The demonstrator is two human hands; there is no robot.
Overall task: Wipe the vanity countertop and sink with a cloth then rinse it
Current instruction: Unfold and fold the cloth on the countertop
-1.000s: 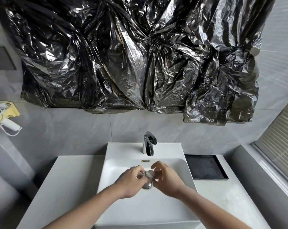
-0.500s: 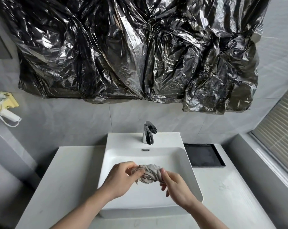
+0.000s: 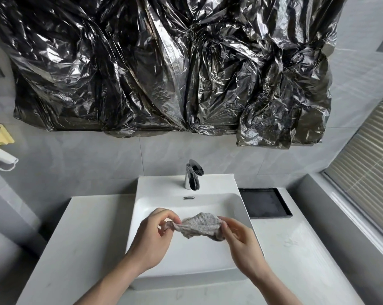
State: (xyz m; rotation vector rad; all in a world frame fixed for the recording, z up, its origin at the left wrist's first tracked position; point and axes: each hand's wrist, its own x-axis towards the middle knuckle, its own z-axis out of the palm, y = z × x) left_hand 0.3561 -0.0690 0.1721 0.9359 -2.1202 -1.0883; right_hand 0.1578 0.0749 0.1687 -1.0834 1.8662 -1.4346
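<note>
Since the small grey knitted cloth (image 3: 200,225) looks limp and light, we keep left hand (image 3: 154,237) and right hand (image 3: 241,242) pinching opposite edges over the white rectangular ceramic sink (image 3: 142,208).

White vanity countertop (image 3: 80,243) — carries white sink (image 3: 162,186) at centre, black tray (image 3: 265,204) just right of it.

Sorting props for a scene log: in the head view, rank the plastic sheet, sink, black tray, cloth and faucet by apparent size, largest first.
1. plastic sheet
2. sink
3. black tray
4. cloth, looks slightly smaller than the tray, but it hangs nearer the camera, so unsure
5. faucet
</note>
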